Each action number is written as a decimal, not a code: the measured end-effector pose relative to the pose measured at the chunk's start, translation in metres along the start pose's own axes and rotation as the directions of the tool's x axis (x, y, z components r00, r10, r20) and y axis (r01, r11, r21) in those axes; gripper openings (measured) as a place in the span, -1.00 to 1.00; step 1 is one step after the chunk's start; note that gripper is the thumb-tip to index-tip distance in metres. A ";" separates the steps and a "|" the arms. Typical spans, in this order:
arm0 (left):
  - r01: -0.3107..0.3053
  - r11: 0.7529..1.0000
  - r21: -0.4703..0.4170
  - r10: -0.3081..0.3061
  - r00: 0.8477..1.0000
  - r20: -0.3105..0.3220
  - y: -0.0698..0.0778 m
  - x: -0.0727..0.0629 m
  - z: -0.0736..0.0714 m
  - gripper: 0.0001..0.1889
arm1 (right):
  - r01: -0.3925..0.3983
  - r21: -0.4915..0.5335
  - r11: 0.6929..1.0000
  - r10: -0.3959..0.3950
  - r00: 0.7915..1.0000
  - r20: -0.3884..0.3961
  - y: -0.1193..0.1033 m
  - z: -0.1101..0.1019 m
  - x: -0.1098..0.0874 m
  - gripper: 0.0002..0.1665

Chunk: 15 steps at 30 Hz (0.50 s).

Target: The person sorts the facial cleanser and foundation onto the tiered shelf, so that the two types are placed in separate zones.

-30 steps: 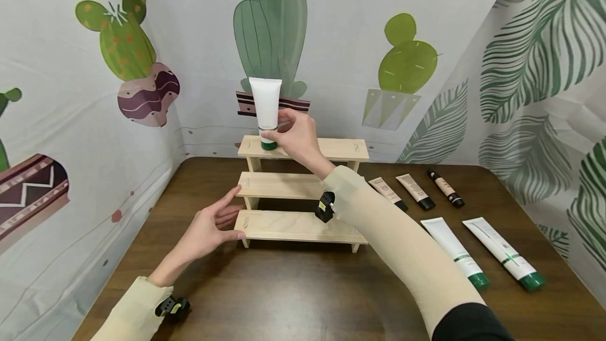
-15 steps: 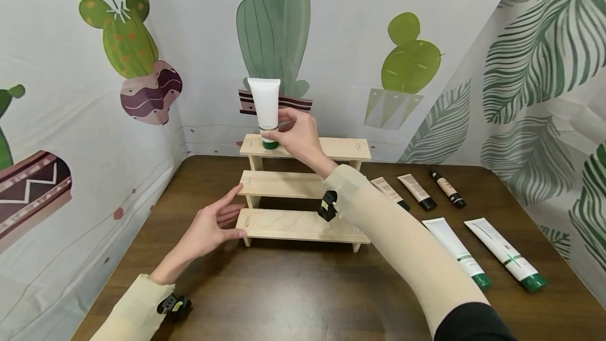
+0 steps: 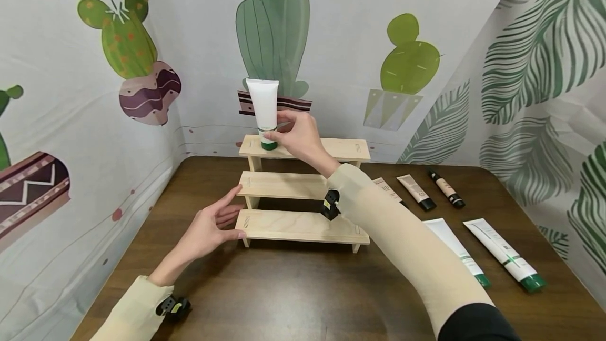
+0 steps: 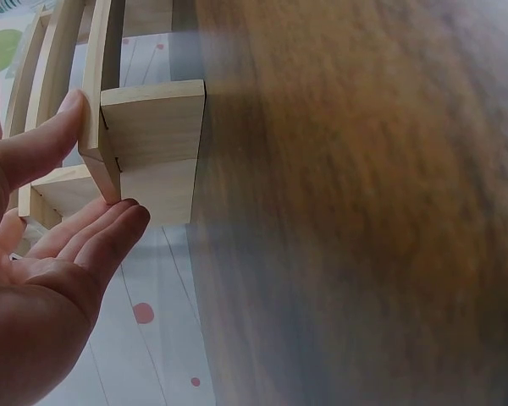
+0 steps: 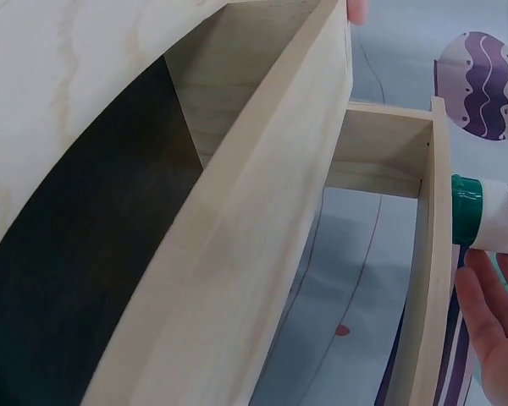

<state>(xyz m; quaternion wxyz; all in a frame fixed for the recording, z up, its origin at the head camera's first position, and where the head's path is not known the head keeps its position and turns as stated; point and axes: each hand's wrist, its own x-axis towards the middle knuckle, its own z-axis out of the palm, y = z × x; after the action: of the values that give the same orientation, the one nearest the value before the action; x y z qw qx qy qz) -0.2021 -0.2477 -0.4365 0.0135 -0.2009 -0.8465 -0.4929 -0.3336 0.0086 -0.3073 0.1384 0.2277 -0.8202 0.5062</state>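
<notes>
A white squeeze tube [image 3: 262,101] with a green cap stands cap down at the left end of the top tier of a three-tier wooden display stand [image 3: 289,225]. My right hand [image 3: 300,136] pinches the tube low down, just above the cap, between thumb and fingers. In the right wrist view the green cap [image 5: 467,210] is right at the top board. At the stand's left side my left hand [image 3: 208,228] is spread, its straight fingers touching the ends of the lower two tiers. The left wrist view shows the thumb [image 4: 55,135] against the bottom board's edge.
On the brown table [image 3: 284,299], right of the stand, lie two white tubes with green caps, one [image 3: 504,254] in full view, the other [image 3: 447,236] partly behind my right sleeve. Behind them lie beige tubes [image 3: 415,192] and a black-ended tube [image 3: 446,188]. A printed cloth [image 3: 341,67] hangs behind.
The tube's upper end has shifted slightly left, with my right hand still pinching it. My right forearm has moved a little to the right, covering more of the tubes. My left hand stays put.
</notes>
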 end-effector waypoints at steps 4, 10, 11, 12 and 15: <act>0.000 1.000 -0.001 0.000 1.000 0.000 0.000 0.000 0.000 0.17 | -0.009 0.003 1.000 0.009 1.000 -0.008 0.001 0.001 0.000 -0.43; 0.000 1.000 -0.006 0.000 1.000 0.001 -0.001 -0.001 0.001 0.17 | -0.026 0.000 1.000 0.026 1.000 0.001 -0.001 0.001 -0.001 -0.42; 0.000 1.000 -0.006 0.000 1.000 0.001 -0.001 -0.001 0.001 0.17 | -0.030 0.000 1.000 0.030 1.000 0.003 -0.001 0.000 -0.002 -0.42; -0.002 1.000 -0.006 0.002 1.000 0.001 -0.001 0.000 0.001 0.17 | -0.032 0.000 0.999 0.032 0.999 0.003 -0.002 0.000 -0.002 -0.41; -0.001 1.000 -0.006 0.001 1.000 0.000 0.000 0.000 0.002 0.17 | -0.027 0.000 1.000 0.027 1.000 0.004 -0.002 -0.001 -0.002 -0.40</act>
<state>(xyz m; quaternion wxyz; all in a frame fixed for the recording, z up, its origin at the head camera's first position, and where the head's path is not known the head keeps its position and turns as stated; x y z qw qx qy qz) -0.2019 -0.2465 -0.4376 0.0132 -0.2015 -0.8447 -0.4956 -0.3305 0.0090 -0.3061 0.1299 0.2176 -0.8234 0.5077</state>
